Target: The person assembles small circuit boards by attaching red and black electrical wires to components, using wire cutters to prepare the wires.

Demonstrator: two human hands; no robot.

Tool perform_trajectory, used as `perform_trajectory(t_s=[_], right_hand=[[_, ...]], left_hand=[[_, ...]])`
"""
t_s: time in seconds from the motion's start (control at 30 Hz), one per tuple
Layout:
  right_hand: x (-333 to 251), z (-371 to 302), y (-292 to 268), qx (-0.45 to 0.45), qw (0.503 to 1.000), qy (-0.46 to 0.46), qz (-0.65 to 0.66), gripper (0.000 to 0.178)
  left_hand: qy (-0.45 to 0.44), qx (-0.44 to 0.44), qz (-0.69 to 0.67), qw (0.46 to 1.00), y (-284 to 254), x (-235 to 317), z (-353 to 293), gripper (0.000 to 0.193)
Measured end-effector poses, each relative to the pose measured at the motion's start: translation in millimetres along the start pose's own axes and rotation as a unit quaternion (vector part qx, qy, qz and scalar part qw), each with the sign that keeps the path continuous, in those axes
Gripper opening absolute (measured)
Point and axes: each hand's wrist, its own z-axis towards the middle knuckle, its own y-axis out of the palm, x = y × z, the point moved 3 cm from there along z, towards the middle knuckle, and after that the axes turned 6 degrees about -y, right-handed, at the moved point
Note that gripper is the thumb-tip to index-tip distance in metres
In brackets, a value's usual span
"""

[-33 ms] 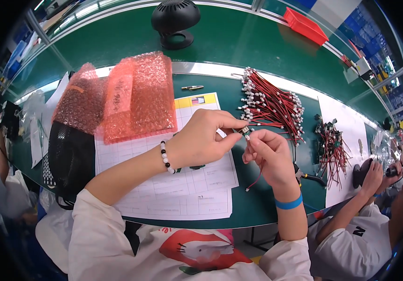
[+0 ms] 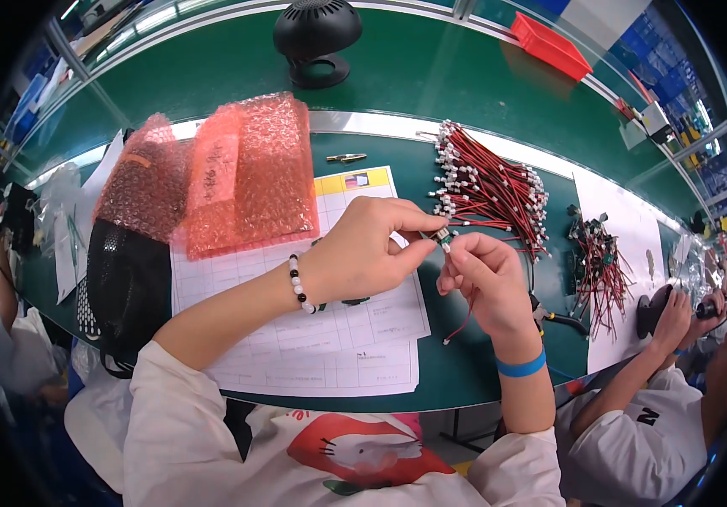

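My left hand (image 2: 372,249) pinches a small green circuit board (image 2: 444,239) between thumb and forefinger. From the right, my right hand (image 2: 490,275) closes on a connector cable (image 2: 468,319), whose red and dark wires hang below the fingers. The cable's upper end meets the board between my fingertips, which partly cover both; whether the plug is seated I cannot tell. Just beyond my hands lies a pile of red-and-black cables (image 2: 490,182) with white plugs. Farther right sits a heap of boards with wires attached (image 2: 600,262).
Pink bubble-wrap bags (image 2: 254,177) lie on printed sheets (image 2: 338,363) to the left, beside a black bag (image 2: 127,279). Pliers (image 2: 560,318) rest right of my wrist. Behind stand a black fan (image 2: 317,38) and red tray (image 2: 552,46). A co-worker's hands (image 2: 676,321) work at right.
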Motion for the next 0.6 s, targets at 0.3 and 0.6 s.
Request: perform_trajectory(t_s=[0.3, 0.6], right_hand=[[-14, -19, 13, 0.1, 0.926, -0.255, -0.26, 0.006], [-25, -25, 15, 0.063, 0.862, -0.315, -0.391, 0.004]], left_hand=[[0.007, 0.009, -0.078, 0.997, 9, 6, -12, 0.033], [0.096, 0.053, 0.051, 0.993, 8, 15, -16, 0.032]])
